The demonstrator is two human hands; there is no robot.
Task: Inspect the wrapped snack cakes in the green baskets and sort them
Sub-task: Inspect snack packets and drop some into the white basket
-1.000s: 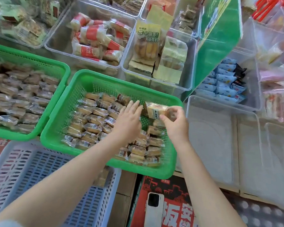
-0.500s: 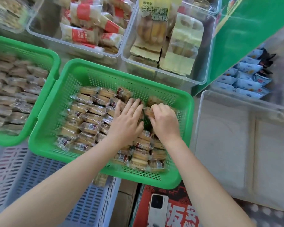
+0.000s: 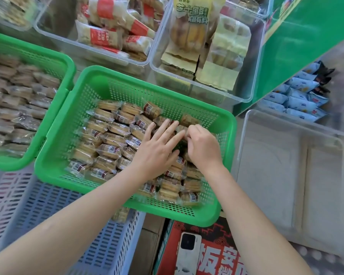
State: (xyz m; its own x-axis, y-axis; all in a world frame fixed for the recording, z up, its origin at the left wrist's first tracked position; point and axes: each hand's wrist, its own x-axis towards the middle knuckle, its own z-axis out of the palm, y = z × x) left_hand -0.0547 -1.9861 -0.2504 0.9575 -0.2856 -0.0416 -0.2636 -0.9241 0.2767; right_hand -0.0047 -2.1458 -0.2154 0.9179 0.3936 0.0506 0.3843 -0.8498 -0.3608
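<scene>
The middle green basket (image 3: 207, 217) holds several rows of clear-wrapped tan snack cakes (image 3: 111, 133). My left hand (image 3: 157, 149) lies flat on the cakes near the basket's centre, fingers straight and spread. Right beside it, my right hand (image 3: 203, 145) reaches down into the pile with fingers curled, pinching a cake that its fingertips mostly hide. The two hands nearly touch at the fingertips. A second green basket (image 3: 68, 62) at the left is packed with darker wrapped cakes (image 3: 18, 100).
A grey-blue slatted crate (image 3: 38, 211) sits under the baskets at lower left. A white phone (image 3: 188, 253) lies on a red carton (image 3: 216, 261). An empty clear bin (image 3: 286, 175) stands at the right. Clear bins behind hold red-labelled packs (image 3: 107, 34), yellow packs (image 3: 193, 36) and blue packs (image 3: 298, 96).
My right hand, which held a cake up above the basket a second ago, has come down into the pile beside my left hand. The left hand has stayed flat on the cakes.
</scene>
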